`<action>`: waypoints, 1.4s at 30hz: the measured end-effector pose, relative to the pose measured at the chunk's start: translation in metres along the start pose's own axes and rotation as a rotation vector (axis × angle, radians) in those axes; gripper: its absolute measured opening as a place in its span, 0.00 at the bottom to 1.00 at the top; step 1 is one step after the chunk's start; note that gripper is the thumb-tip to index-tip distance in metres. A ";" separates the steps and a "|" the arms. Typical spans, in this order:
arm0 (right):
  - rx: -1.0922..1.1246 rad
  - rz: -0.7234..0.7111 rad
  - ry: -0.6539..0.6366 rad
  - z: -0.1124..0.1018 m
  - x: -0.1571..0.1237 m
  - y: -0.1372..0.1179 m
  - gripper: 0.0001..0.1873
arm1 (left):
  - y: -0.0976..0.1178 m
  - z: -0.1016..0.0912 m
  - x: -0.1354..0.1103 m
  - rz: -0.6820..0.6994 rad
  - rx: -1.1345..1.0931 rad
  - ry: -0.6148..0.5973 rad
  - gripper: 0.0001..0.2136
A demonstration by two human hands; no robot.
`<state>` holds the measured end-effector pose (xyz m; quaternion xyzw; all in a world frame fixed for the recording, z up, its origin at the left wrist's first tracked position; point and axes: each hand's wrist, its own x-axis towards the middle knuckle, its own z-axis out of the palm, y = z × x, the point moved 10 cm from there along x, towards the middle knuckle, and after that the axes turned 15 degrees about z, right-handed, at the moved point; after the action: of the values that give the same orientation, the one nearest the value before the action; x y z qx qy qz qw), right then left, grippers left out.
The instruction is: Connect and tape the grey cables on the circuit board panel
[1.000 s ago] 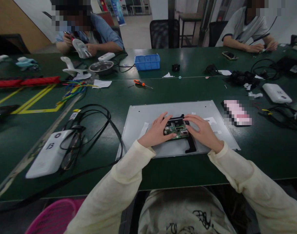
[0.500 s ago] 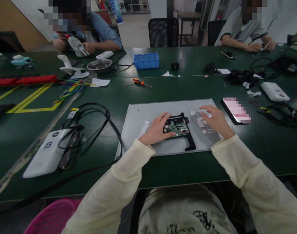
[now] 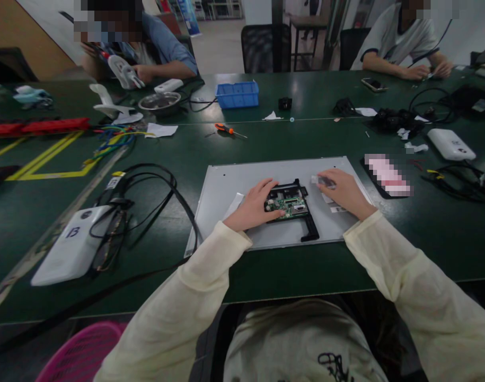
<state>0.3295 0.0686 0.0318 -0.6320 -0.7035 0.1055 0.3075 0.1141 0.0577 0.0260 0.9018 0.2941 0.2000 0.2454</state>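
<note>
My left hand (image 3: 255, 206) rests over the left end of a black plastic frame, fingers stretched and thumb apart, touching the green circuit board (image 3: 289, 206) set in it. The black frame (image 3: 310, 228) lies on a flat grey panel (image 3: 226, 180), and its lower right arm sticks out toward me. My right hand (image 3: 345, 192) is low over the panel's right side, fingers bent, with a gap between thumb and forefinger. Beside its fingertips is a small white label (image 3: 314, 179). More white stickers (image 3: 337, 209) are partly covered by this hand.
Right of the panel lies a phone (image 3: 387, 176). A white power bank (image 3: 69, 246) with looped black cables (image 3: 173, 183) is at left. Farther back are an orange screwdriver (image 3: 225, 128), a blue basket (image 3: 237, 95) and a metal bowl (image 3: 160, 103). Two people sit across the table.
My right hand has moved slightly left and lower, toward the small white label, and its fingers have drawn closer together. My left hand stays on the frame. The view has tilted a little.
</note>
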 end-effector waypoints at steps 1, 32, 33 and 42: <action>-0.012 -0.003 -0.006 0.002 0.001 -0.001 0.16 | 0.000 0.000 0.000 0.003 -0.007 0.002 0.37; -0.083 -0.089 0.002 0.000 -0.014 -0.029 0.07 | 0.000 0.001 0.000 0.063 -0.024 0.009 0.38; -0.067 -0.093 0.001 0.000 -0.015 -0.032 0.06 | 0.000 0.001 0.000 0.062 -0.022 0.007 0.38; -0.007 -0.029 -0.028 -0.002 -0.020 -0.036 0.04 | 0.002 0.000 -0.001 0.063 -0.002 -0.002 0.38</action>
<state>0.3011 0.0424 0.0472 -0.6211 -0.7173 0.1073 0.2969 0.1145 0.0561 0.0266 0.9106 0.2652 0.2069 0.2401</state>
